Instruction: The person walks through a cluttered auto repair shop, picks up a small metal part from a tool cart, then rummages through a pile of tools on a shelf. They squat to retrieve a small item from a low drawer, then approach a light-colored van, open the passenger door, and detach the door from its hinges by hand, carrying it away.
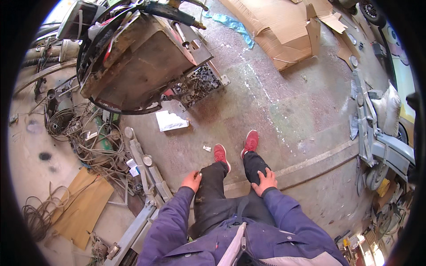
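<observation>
jacket point(277, 239) nearest; beyond it, trousers point(211, 188), the right hand point(266, 181) spread on them, gripping nothing. left hand point(191, 181) curls by them, contents unclear. steady resting likely wants loose fingers, planted shoes point(220, 156).

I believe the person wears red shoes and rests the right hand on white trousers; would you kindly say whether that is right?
Not quite: the trousers are black, as the head view shows. The right hand does rest on them, and the shoes are red.

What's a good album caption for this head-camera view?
Left hand and right hand by dark trousers, red shoes on the floor, tangled cables left, cardboard ahead.
</observation>
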A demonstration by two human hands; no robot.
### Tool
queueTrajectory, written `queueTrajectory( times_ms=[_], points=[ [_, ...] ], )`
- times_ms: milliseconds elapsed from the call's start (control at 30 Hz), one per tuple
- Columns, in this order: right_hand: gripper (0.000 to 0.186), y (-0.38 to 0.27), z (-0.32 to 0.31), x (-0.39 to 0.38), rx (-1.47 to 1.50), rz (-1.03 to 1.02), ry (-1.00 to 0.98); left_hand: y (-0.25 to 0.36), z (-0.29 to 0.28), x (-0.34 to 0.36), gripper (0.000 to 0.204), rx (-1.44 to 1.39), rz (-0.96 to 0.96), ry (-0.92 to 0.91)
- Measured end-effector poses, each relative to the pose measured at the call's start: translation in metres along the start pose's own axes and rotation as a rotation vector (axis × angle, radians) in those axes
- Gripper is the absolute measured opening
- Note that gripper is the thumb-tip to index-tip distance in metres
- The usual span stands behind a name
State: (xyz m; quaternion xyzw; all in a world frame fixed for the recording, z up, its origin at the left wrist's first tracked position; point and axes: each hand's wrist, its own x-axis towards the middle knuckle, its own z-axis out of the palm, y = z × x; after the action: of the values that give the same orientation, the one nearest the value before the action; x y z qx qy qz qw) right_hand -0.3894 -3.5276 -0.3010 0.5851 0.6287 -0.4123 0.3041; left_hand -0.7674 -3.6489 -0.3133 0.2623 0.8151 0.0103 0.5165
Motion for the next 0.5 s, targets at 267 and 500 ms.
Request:
queueTrajectory(
  times_ms=[267, 500],
  points=[
    [0.057, 0.015, -0.027, 0.085, 0.072, -0.031, 0.203, 0.027, 0.048, 0.080, 0.058, 0.338, 0.227, 0.072],
    [0.047, 0.031, -0.042, 0.110, 0.128, -0.146, 0.323, 0.021, 0.033, 0.102, 0.047, 0.309, 0.264, 0.133]
  ],
)
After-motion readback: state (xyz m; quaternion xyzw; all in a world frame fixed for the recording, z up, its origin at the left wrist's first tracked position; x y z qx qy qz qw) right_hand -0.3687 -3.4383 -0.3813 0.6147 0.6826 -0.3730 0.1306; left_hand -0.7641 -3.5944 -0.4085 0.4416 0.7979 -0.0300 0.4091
